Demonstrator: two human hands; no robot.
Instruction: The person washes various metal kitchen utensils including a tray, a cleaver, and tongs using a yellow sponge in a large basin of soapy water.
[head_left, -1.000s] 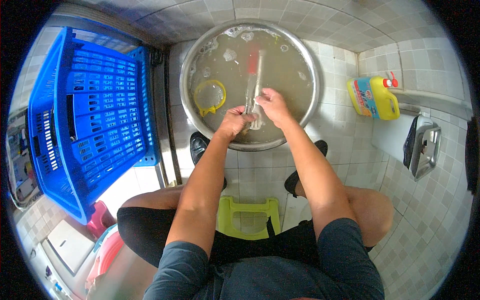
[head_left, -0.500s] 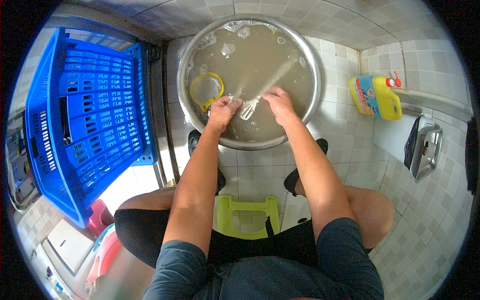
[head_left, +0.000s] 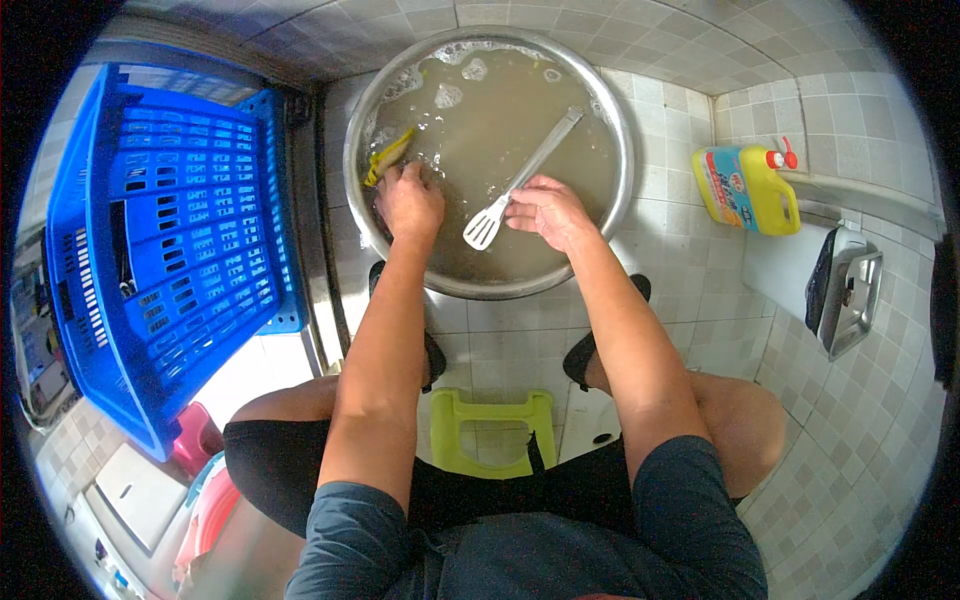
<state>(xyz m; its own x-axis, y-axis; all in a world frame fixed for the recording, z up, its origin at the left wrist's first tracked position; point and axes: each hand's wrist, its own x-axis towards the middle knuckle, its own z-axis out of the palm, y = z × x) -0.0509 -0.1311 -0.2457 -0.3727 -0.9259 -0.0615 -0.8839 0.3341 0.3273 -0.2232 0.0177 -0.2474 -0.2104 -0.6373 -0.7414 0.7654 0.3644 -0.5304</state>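
Observation:
My right hand (head_left: 548,212) is closed on a slotted spatula (head_left: 543,150), its fingers around the neck just above the head. The spatula lies slantwise over the cloudy water, slotted end toward me and handle to the far right. At the left side of the round metal basin (head_left: 628,165), my left hand (head_left: 410,205) curls its fingers at the near edge of a yellow-rimmed scrubbing pad (head_left: 392,155). The pad is tipped up and partly out of the water. My left fingertips are partly hidden.
A large blue plastic crate (head_left: 190,220) stands at the left. On the right are a yellow detergent jug (head_left: 745,190) with a red cap and a metal-topped white container (head_left: 845,290). A green stool (head_left: 490,465) is below me. Foam (head_left: 448,95) floats in the basin.
My left hand has moved left to the pad, which has tipped from flat to upright. The spatula has come up out of the water in my right hand, its handle now showing.

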